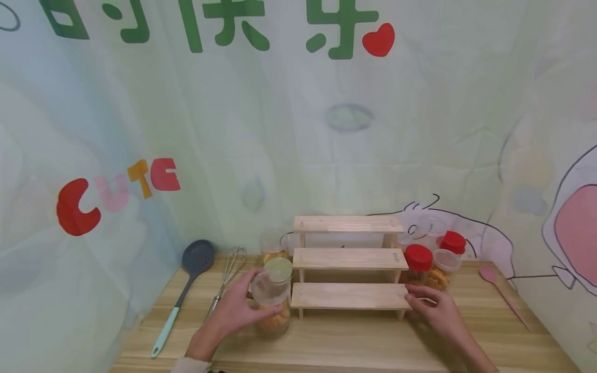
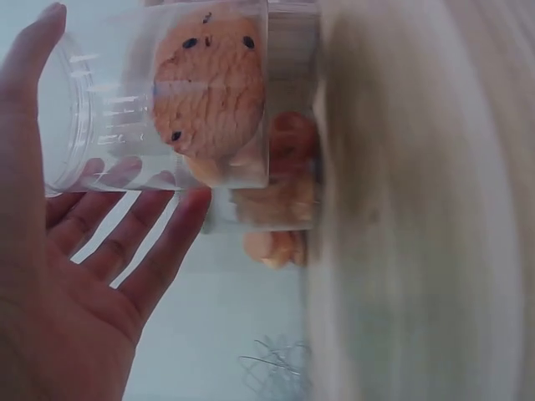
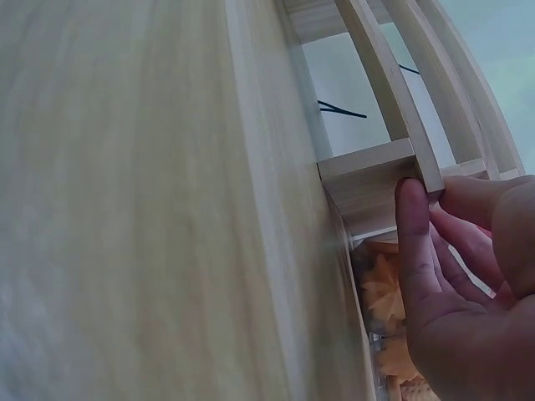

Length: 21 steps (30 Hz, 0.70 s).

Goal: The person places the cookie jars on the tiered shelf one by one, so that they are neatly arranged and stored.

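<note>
The left hand (image 1: 235,309) wraps a clear cookie jar (image 2: 163,92), thumb along the near side and fingers behind; the jar is upright and appears raised slightly off the table. The right hand (image 1: 434,309) pinches the right end of the lowest shelf board (image 1: 350,296) between thumb and fingers.

That board belongs to a three-tier wooden rack (image 1: 350,257), its long axis running left to right. The held jar is just left of the board's left end, so the left hand is the nearer one to that end while the right hand grips the opposite one. The tiers step up toward the far side, each with a straight near edge, and a strip of tabletop (image 1: 347,339) runs along the front between the hands.

Room is tighter beside the rack: a green-lidded jar (image 1: 279,266) stands close behind the held one, and a red-lidded jar (image 1: 418,259) stands just off the right end. Farther left lie a whisk (image 1: 226,282) and a slotted skimmer (image 1: 187,286); a pink spoon (image 1: 489,275) lies well to the right.
</note>
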Available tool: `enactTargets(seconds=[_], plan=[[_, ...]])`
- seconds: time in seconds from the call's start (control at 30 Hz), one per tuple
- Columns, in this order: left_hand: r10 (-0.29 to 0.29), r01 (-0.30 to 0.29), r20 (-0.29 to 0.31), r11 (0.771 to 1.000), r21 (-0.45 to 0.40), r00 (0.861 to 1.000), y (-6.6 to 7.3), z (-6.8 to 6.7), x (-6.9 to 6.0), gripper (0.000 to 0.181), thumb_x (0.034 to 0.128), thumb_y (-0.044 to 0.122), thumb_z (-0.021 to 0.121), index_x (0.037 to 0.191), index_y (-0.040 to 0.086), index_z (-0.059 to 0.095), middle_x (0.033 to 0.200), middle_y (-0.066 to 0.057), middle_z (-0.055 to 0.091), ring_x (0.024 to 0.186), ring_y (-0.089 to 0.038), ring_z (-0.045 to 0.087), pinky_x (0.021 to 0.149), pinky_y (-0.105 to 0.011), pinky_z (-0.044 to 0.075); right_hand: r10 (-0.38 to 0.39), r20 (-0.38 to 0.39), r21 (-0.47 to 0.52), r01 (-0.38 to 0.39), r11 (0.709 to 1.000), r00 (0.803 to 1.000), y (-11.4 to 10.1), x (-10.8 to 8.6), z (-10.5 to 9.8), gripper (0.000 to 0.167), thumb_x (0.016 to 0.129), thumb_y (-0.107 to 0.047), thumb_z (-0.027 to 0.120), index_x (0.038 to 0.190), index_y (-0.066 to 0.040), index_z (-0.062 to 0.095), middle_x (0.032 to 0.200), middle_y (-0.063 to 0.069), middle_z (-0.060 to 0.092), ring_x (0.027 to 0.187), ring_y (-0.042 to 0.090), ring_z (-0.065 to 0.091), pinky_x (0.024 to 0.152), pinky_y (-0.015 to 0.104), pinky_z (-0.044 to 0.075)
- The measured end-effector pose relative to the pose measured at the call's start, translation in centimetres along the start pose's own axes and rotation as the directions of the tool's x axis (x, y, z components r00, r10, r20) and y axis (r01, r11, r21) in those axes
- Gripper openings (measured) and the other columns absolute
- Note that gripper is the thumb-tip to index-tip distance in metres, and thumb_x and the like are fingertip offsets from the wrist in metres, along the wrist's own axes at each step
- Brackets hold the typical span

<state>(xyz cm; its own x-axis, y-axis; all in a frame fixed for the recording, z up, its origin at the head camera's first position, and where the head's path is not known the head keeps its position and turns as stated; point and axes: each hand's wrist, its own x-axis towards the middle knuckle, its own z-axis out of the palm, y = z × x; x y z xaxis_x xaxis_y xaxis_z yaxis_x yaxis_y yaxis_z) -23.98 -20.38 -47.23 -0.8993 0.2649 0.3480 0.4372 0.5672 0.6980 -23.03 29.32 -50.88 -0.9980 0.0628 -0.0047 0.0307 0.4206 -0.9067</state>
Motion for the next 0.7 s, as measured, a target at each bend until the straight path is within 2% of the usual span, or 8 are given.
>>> enactTargets(seconds=[0.2, 0.33, 0.47, 0.53, 0.7], plan=[[0.054, -0.050, -0.064, 0.996, 0.067, 0.996, 1.8, -0.5, 0.3, 0.085, 0.0747, 0.062, 0.095, 0.142, 0.023, 0.060, 0.127, 0.008, 0.070, 0.113, -0.018, 0.070, 0.080, -0.028, 0.061, 0.016, 0.009, 0.005, -0.016, 1.000, 1.000, 0.0, 0.1, -0.1, 0.049, 0.100, -0.031, 0.081, 0.140, -0.003, 0.071, 0.141, 0.018, 0.072, 0.105, 0.009, 0.074, 0.085, 0.020, 0.061], [0.129, -0.123, -0.086, 0.990, 0.071, 0.988, 3.2, -0.1, 1.2, 0.084, 0.0761, 0.059, 0.095, 0.143, 0.024, 0.060, 0.128, 0.007, 0.071, 0.112, -0.016, 0.070, 0.082, -0.029, 0.060, 0.038, 0.003, 0.001, -0.038, 0.999, 0.999, -0.1, 0.1, -0.2, 0.049, 0.100, -0.032, 0.081, 0.140, -0.005, 0.072, 0.144, 0.016, 0.071, 0.106, 0.008, 0.074, 0.086, 0.019, 0.060], [0.197, -0.197, -0.080, 0.980, 0.003, 0.977, 4.5, 1.2, 2.4, 0.081, 0.0769, 0.052, 0.097, 0.144, 0.025, 0.059, 0.130, 0.002, 0.073, 0.113, -0.019, 0.071, 0.087, -0.034, 0.060, 0.055, 0.003, -0.014, -0.055, 0.998, 0.998, -0.4, 0.0, -0.3, 0.050, 0.100, -0.034, 0.080, 0.140, -0.006, 0.072, 0.146, 0.015, 0.070, 0.112, 0.014, 0.074, 0.089, 0.023, 0.062], [0.203, -0.206, -0.086, 0.978, -0.030, 0.975, 5.0, 2.1, 3.0, 0.082, 0.0767, 0.051, 0.097, 0.144, 0.027, 0.058, 0.130, 0.004, 0.072, 0.114, -0.018, 0.070, 0.091, -0.038, 0.061, 0.054, 0.010, -0.018, -0.054, 0.998, 0.998, -0.4, 0.1, -0.3, 0.050, 0.101, -0.034, 0.079, 0.141, -0.005, 0.071, 0.147, 0.016, 0.069, 0.115, 0.017, 0.073, 0.090, 0.026, 0.064], [0.222, -0.236, -0.158, 0.969, -0.078, 0.962, 6.6, 4.7, 4.9, 0.080, 0.0791, 0.050, 0.096, 0.143, 0.021, 0.058, 0.129, 0.001, 0.070, 0.116, -0.017, 0.068, 0.091, -0.039, 0.062, 0.040, 0.006, -0.012, -0.040, 0.999, 0.999, -0.4, 0.1, -0.1, 0.047, 0.101, -0.030, 0.079, 0.139, -0.003, 0.072, 0.146, 0.016, 0.070, 0.113, 0.015, 0.074, 0.088, 0.022, 0.062]])
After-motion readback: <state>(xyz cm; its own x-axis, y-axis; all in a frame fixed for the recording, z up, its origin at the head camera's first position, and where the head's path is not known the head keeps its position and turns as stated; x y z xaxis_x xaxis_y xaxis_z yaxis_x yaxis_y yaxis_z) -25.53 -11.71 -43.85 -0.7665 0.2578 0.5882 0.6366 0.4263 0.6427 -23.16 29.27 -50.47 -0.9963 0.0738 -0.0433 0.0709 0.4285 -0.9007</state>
